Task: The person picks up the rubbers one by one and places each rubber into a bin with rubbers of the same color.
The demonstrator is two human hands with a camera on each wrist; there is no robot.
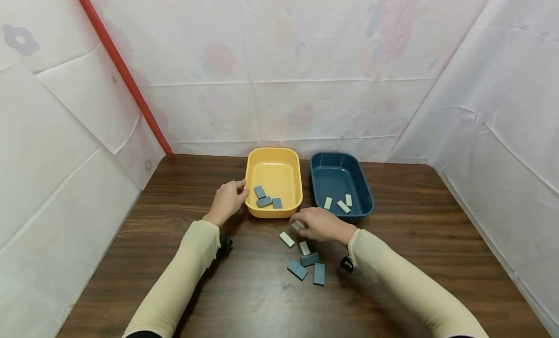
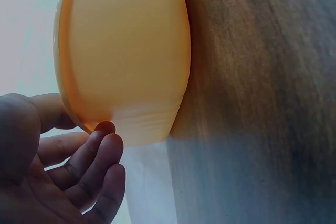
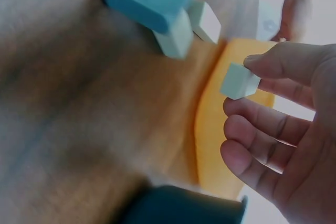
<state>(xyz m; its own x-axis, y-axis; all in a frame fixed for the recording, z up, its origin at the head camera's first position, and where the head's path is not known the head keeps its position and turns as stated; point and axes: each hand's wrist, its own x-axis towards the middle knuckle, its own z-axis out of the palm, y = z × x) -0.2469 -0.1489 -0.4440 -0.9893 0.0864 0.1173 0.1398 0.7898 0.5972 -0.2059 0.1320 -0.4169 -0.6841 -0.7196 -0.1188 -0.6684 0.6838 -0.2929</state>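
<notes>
My left hand (image 1: 227, 200) pinches the rim of the yellow tray (image 1: 279, 175) at its left side; the left wrist view shows thumb and fingers at the tray's edge. Just in front of the two trays, my right hand (image 1: 323, 224) holds a small white block (image 3: 240, 81) between thumb and fingertips, above the table. Two more white blocks (image 1: 287, 239) lie on the table nearby, with three blue-grey blocks (image 1: 297, 269) close by. Three blue-grey blocks (image 1: 264, 201) sit inside the yellow tray. In the dark blue tray (image 1: 334, 175) are three white blocks (image 1: 343, 206).
Both trays stand side by side at the back of the brown wooden table (image 1: 244, 289), a narrow gap between them. Pale patterned sheets (image 1: 279, 86) hang behind the table and along both sides. A red strip (image 1: 122, 69) runs down the left back corner.
</notes>
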